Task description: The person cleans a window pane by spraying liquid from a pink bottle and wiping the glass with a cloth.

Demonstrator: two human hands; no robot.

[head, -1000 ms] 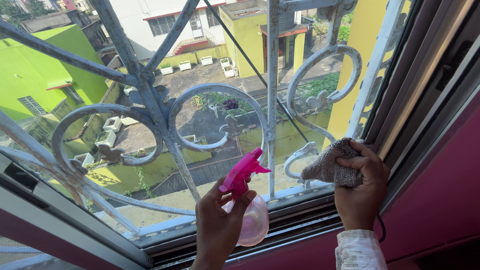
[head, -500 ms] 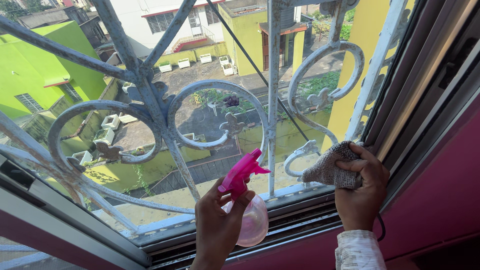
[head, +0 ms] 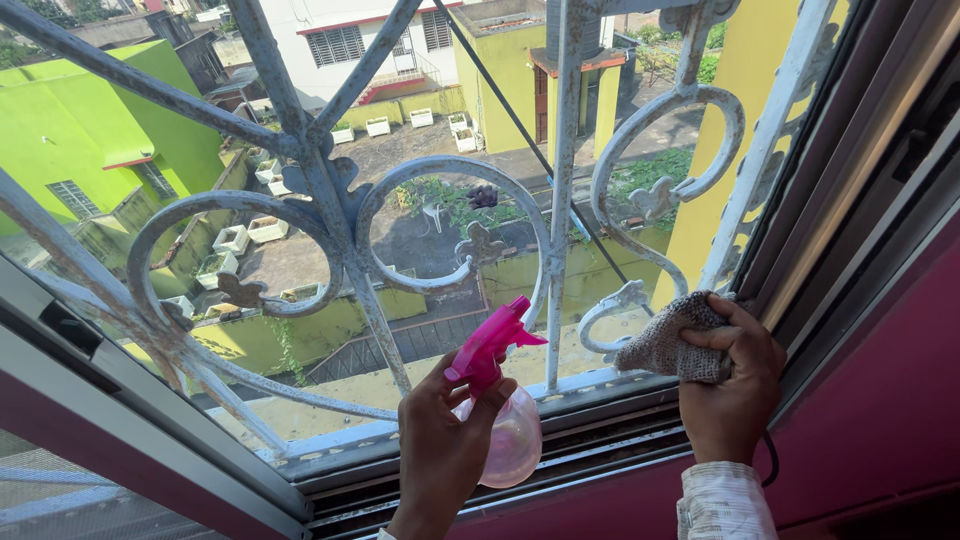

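Note:
My left hand [head: 440, 450] grips a spray bottle [head: 510, 430] with a pink trigger head and a clear pinkish round body, its nozzle aimed right toward the window grille. My right hand [head: 738, 385] clutches a bunched grey-brown knitted cloth [head: 668, 345] and presses it against the lower right part of the ornate pale-blue metal grille [head: 345, 215], near a small scroll and the window frame. Both hands hover just above the window track [head: 600, 440].
The grille's curled bars fill the window opening, paint worn and rusty. A grey sliding frame [head: 140, 420] runs along the bottom left, and a dark frame with a magenta wall [head: 880, 400] stands at right. Rooftops and green and yellow buildings lie far below outside.
The view has shifted slightly, so the grille sits a little further right. Both hands keep their grips and stay in nearly the same place.

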